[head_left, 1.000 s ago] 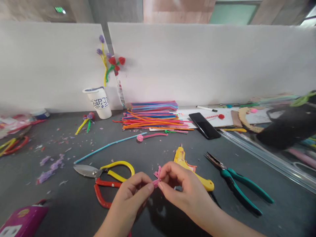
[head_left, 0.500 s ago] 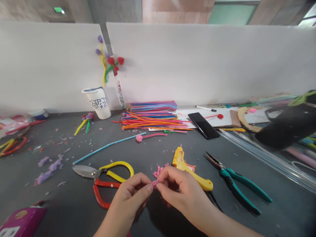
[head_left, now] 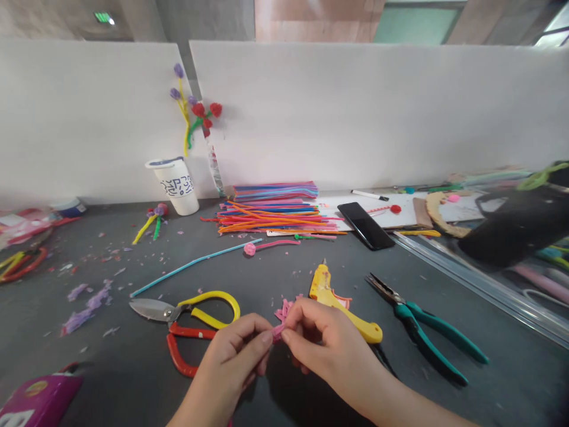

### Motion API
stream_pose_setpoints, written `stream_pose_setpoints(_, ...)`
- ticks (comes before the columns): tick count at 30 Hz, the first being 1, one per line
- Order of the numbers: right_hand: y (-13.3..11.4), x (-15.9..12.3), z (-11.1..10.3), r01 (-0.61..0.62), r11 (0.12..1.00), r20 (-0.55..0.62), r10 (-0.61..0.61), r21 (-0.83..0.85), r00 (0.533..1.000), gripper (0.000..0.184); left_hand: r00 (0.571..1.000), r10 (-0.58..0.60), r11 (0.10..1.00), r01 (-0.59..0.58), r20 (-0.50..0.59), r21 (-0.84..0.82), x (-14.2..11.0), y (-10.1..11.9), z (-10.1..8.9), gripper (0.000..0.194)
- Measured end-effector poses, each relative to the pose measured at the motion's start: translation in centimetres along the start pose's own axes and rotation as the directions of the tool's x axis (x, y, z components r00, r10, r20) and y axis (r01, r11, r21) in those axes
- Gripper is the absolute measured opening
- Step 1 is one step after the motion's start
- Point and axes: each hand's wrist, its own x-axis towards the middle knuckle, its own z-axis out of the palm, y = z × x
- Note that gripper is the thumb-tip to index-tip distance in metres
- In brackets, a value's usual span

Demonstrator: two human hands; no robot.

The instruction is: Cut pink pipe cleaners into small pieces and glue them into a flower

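Note:
Between my two hands is a short pink piece of pipe cleaner [head_left: 278, 333], pinched at both ends. My left hand [head_left: 240, 350] grips it with thumb and forefinger from the left. From the right, my right hand [head_left: 322, 338] pinches it the same way, its other fingers curled. Just behind the fingertips lies a small pile of cut pink pieces [head_left: 283, 308], partly covered by my right hand. Scissors with red and yellow handles [head_left: 195, 332] lie left of my left hand. A yellow glue gun [head_left: 344, 305] rests right behind my right hand.
Teal-handled pliers [head_left: 427, 332] lie to the right. Bundled pipe cleaners [head_left: 275, 213], a phone [head_left: 365, 226] and a white cup [head_left: 178, 187] stand along the back. A blue pipe cleaner [head_left: 191, 265] and purple scraps [head_left: 89, 305] are at left, near a purple box [head_left: 42, 397].
Both hands stay almost in place. The left thumb has shifted slightly left, and a little more of the pink piece shows between the fingertips.

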Motion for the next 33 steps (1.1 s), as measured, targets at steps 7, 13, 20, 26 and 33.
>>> stream_pose_setpoints(7,-0.19,-0.14,0.01,0.013,0.999,-0.009,-0.013,-0.037,1.000,0.011,0.993,0.119,0.984,-0.115,-0.020,0.134,0.06,-0.36,-0.11,0.027)
stream_pose_setpoints(13,-0.18,0.12,0.02,0.035,0.999,-0.027,-0.036,-0.024,0.999,0.007,0.999,0.044,0.998,-0.043,-0.003,0.050,0.18,-0.47,-0.04,0.030)
stream_pose_setpoints(20,0.20,0.11,-0.15,0.009,0.998,-0.014,-0.009,-0.056,1.000,0.010,1.000,0.008,0.997,-0.006,-0.030,0.075,0.12,-0.04,0.14,0.029)
stream_pose_setpoints(26,0.57,-0.06,-0.05,0.007,1.000,-0.005,-0.007,-0.017,1.000,0.011,1.000,-0.014,1.000,0.014,-0.015,0.001,0.17,-0.18,0.17,0.032)
stream_pose_setpoints(33,0.44,0.11,-0.20,-0.013,0.996,0.014,0.012,0.090,1.000,0.009,0.998,-0.064,0.994,0.065,0.013,-0.093,-0.02,0.40,0.35,0.027)
